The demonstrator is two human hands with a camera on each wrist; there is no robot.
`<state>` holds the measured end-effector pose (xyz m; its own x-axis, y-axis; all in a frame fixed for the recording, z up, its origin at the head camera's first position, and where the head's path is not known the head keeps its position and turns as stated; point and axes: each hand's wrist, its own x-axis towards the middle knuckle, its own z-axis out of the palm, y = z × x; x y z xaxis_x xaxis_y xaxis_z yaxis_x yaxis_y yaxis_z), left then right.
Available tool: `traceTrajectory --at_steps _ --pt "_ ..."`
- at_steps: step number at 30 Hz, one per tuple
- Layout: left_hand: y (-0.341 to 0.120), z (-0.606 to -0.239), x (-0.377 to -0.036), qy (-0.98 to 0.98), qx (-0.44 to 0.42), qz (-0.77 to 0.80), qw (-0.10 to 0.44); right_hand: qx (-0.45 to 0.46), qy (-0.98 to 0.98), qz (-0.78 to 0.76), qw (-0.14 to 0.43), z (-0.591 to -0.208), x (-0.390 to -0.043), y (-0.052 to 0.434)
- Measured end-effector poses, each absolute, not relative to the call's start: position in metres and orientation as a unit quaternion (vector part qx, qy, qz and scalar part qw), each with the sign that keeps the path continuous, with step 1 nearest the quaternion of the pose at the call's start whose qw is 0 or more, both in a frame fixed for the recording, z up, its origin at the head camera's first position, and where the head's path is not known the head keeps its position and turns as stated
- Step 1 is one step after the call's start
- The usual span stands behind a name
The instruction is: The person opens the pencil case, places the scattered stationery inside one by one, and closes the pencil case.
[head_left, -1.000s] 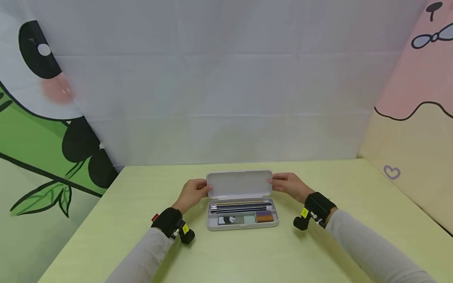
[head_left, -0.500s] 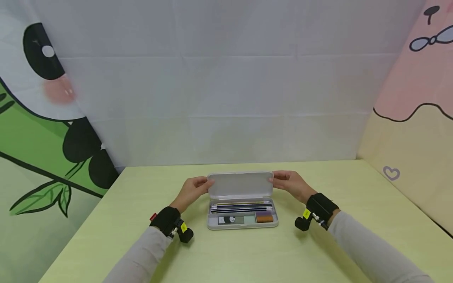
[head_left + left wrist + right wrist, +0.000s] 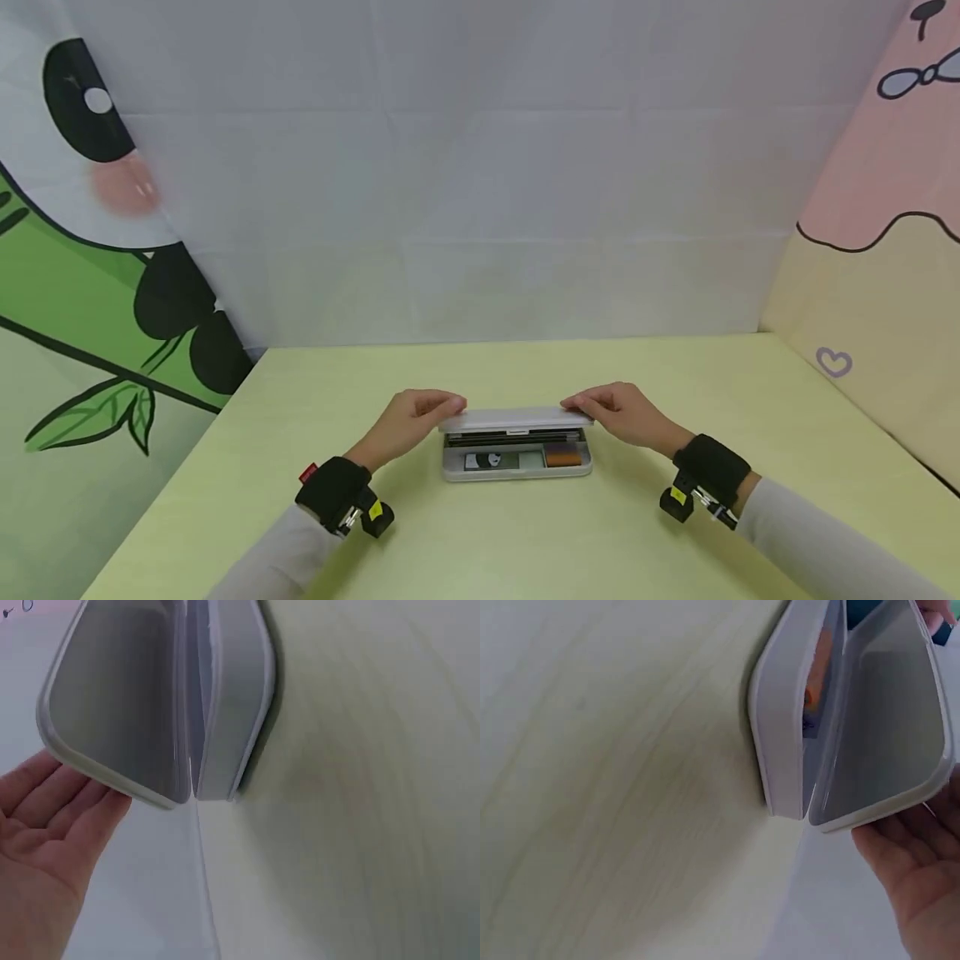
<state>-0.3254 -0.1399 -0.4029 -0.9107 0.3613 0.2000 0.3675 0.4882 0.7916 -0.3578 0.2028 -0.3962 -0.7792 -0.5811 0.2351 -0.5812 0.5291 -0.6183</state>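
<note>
On the table, a pale grey pencil case [image 3: 517, 475] stands with its hinged lid [image 3: 513, 420] tilted partway down over the tray. My left hand [image 3: 405, 423] holds the lid's left corner between thumb and fingers. At the right corner, my right hand [image 3: 632, 415] grips it likewise. Dark pencils [image 3: 495, 439] lie in the back compartment, partly hidden under the lid. In front sit a small item with a panda picture [image 3: 482, 461], a pale green piece and an orange-brown block [image 3: 562, 455]. Both wrist views show fingers behind the lid [image 3: 112, 690], its inner side facing the cameras.
The pale yellow table [image 3: 517, 550] extends around the case. A white cloth backdrop [image 3: 510, 208] hangs behind it, with printed cartoon panels at left and right. Black wrist straps with small cameras [image 3: 377, 518] sit low over the table on each side.
The lid has swung from nearly upright, forward and down toward the tray, with both hands moving along with it. It now covers part of the pencils.
</note>
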Motion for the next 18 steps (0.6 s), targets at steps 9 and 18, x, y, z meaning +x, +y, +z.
traceTrajectory --at_steps 9,18 --pt "-0.121 -0.404 -0.306 -0.932 -0.216 -0.288 -0.036 0.366 -0.898 0.244 0.009 -0.407 -0.328 0.186" --pt "-0.120 -0.413 -0.296 -0.941 -0.213 -0.262 -0.035 0.357 -0.902 0.236 0.050 -0.424 -0.307 0.177"
